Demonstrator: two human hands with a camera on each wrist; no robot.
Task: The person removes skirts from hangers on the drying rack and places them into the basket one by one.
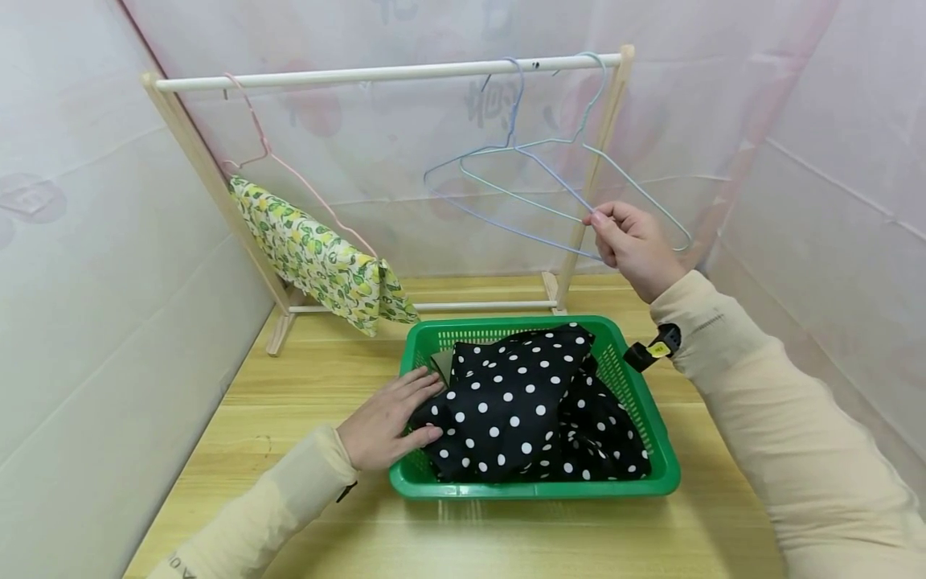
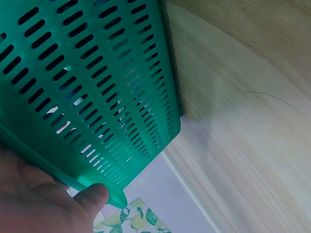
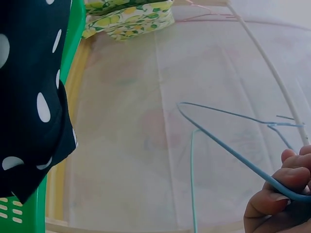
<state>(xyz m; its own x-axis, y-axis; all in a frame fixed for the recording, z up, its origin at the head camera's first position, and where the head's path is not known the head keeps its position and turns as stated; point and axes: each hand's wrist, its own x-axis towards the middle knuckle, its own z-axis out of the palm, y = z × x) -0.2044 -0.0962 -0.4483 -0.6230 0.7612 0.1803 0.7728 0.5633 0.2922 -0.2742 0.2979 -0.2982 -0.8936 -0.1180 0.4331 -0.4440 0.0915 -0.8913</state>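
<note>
My right hand pinches the right end of a blue wire hanger, whose hook is still over the white rail. In the right wrist view the fingers curl round the blue hanger. Over the left rim of a green basket lies my left hand, fingers extended onto a black cloth with white dots piled inside. From the left wrist, the thumb shows beside the rim of the slotted basket. A grey-green piece peeks out beside the dotted cloth.
A wooden rack with a white rail stands behind the basket on the wooden table. On it hang a mint-green hanger and, at left, a pink hanger with a lemon-print cloth. Pale sheets surround the table.
</note>
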